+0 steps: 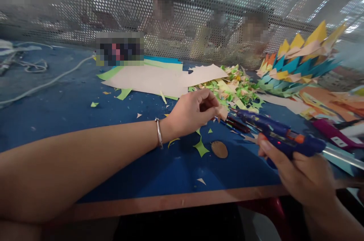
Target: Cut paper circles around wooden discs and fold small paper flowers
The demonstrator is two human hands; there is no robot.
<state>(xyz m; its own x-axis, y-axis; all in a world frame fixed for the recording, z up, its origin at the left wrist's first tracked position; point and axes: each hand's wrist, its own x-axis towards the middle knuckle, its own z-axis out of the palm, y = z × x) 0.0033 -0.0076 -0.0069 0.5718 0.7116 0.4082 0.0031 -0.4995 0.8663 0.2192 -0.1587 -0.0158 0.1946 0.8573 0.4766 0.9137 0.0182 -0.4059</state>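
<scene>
Blue tops the table point(136, 172), where a brown oval piece point(219, 150) lies as the centre of the clock. At eleven o'clock from it, the person's left grip point(193, 112) is pinched closed, thumb and fingertips, on a small pale paper piece point(222, 112). At three o'clock, the right grip point(301, 169) is wrapped firmly around the handle of a dark-blue glue gun point(267, 123), whose nozzle points to ten o'clock, just beside the pinched paper. A green pointed scrap point(201, 147) lies at nine, a scrap heap point(237, 87) at twelve to one, and a spiky layered paper form point(301, 66) at two.
</scene>
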